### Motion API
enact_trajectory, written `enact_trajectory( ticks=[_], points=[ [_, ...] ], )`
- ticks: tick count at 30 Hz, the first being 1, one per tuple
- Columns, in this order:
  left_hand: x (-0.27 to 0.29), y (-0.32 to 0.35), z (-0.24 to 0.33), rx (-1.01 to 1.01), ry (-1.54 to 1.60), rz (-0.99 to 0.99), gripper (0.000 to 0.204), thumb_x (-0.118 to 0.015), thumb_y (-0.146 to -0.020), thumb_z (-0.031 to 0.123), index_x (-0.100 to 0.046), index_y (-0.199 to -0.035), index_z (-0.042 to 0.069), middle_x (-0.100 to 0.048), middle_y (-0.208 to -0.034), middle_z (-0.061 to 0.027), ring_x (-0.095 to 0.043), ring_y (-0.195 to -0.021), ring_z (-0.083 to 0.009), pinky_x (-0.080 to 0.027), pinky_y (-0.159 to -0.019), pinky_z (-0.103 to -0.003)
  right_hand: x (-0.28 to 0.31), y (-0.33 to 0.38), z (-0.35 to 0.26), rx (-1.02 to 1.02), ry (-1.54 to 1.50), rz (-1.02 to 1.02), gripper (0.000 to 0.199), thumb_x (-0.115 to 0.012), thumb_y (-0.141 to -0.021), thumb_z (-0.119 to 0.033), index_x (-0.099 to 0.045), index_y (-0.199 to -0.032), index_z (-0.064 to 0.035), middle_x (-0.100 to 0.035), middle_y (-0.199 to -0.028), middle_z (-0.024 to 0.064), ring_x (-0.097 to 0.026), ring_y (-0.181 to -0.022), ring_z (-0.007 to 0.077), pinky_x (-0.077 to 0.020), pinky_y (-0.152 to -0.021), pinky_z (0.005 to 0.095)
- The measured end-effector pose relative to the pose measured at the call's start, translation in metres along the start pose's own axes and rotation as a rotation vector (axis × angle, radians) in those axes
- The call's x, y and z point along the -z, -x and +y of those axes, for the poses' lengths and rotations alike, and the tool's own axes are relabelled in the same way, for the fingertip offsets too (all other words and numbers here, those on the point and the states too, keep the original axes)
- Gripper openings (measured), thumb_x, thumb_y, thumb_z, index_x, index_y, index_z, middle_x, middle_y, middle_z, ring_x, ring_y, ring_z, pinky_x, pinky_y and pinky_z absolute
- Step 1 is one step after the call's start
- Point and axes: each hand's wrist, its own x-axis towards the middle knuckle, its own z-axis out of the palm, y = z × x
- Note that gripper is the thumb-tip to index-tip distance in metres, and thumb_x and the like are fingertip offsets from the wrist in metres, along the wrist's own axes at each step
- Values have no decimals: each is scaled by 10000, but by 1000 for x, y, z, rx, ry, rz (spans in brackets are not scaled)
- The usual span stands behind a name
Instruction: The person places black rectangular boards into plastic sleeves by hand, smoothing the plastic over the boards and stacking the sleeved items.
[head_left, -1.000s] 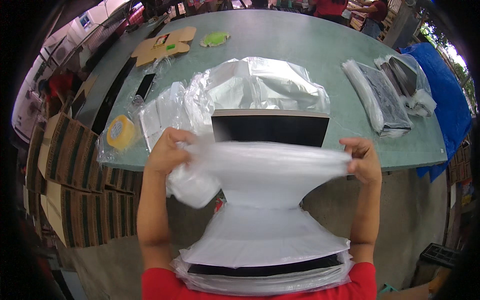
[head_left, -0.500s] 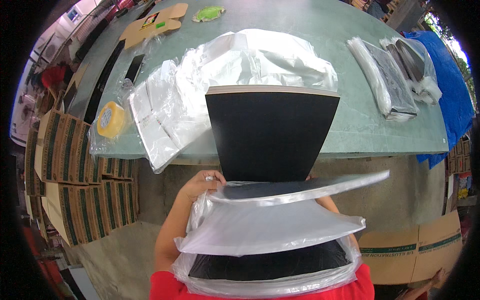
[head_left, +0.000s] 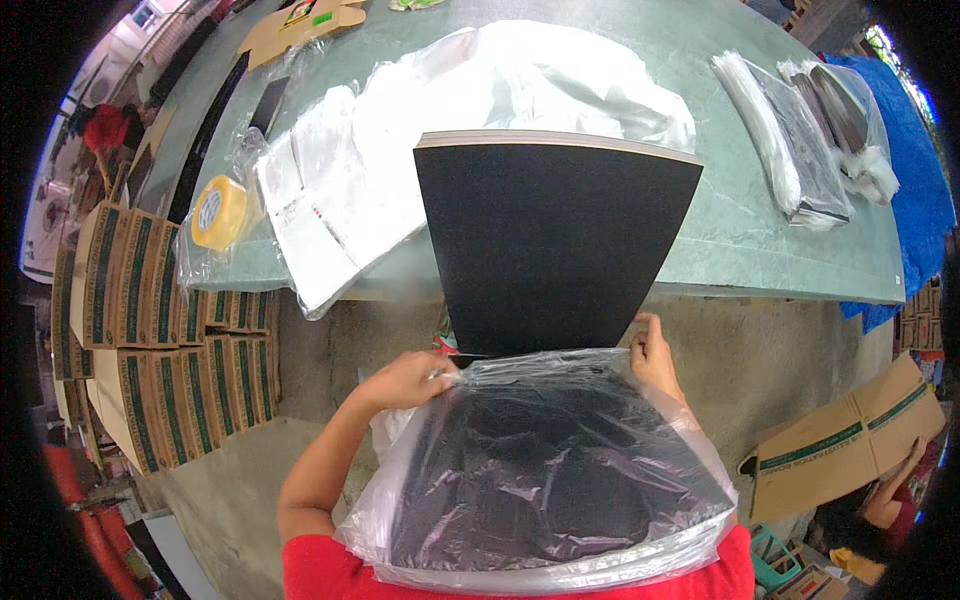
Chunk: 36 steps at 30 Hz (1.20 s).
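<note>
A stack of black sheets [head_left: 555, 240] sticks up from my lap toward the green table [head_left: 740, 250]. Its lower part sits inside a clear plastic bag [head_left: 560, 470] that lies against my red shirt. My left hand [head_left: 405, 378] pinches the bag's open edge at the left of the stack. My right hand [head_left: 652, 352] grips the same edge at the right. The bag's mouth is stretched between both hands, around the black stack.
A heap of clear plastic bags [head_left: 400, 150] covers the table's near left. A yellow tape roll [head_left: 218, 212] lies in plastic at the left edge. Bagged black stacks [head_left: 790, 140] rest at the right. Stacked cartons [head_left: 150, 330] stand left; another person's hand [head_left: 890, 495] is low right.
The black stack has risen further out toward the table and the clear bag now covers its lower half. My hands have moved up to the bag's mouth.
</note>
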Motion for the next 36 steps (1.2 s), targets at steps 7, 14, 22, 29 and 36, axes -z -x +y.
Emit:
enact_trajectory(
  ticks=[7, 14, 22, 29, 36],
  points=[
    [-20, -34, -86, 158, 619, 215, 273, -673, -676, 181, -538, -829, -1, -542, -701, -47, -508, -617, -121, -409, -545, -266, -54, -16, 84, -64, -34, 89, 238, -412, -765, -48, -389, -999, -14, -548, -817, 261, -555, -796, 385, -420, -657, 414],
    [8, -16, -4, 16, -141, 403, 293, -666, -663, 122, -542, -898, -2, -564, -733, -85, -550, -646, -155, -435, -569, -265, 21, -1, 3, 60, -215, 104, 277, -499, -795, -144, -485, -1028, 7, -571, -950, 174, -561, -860, 258, -417, -733, 302],
    [-55, 4, 99, -548, 45, -368, 116, -552, -727, 111, -526, -805, 29, -554, -827, -125, -550, -756, -252, -427, -659, -323, 14, 48, -85, 856, -184, -1343, 616, -322, -857, -449, -341, -1203, 61, -338, -1256, 219, -316, -1180, 304, -219, -982, 382],
    [-51, -65, 15, -196, -87, 531, 204, -574, -761, 206, -496, -805, 23, -502, -556, -134, -522, -515, -255, -411, -543, -368, -18, -1, -11, 361, 114, -1029, 670, -365, -826, -502, -325, -1221, 37, -338, -1256, 217, -297, -1186, 310, -215, -988, 352],
    [11, -33, 190, -997, -191, 382, 488, -398, -848, 405, -393, -1130, 7, -414, -1001, -135, -420, -932, -225, -312, -851, -333, 12, -4, -125, 441, -737, -629, 232, -578, -750, -92, -525, -956, 2, -569, -845, 36, -503, -791, 68, -414, -701, 238]
  ],
)
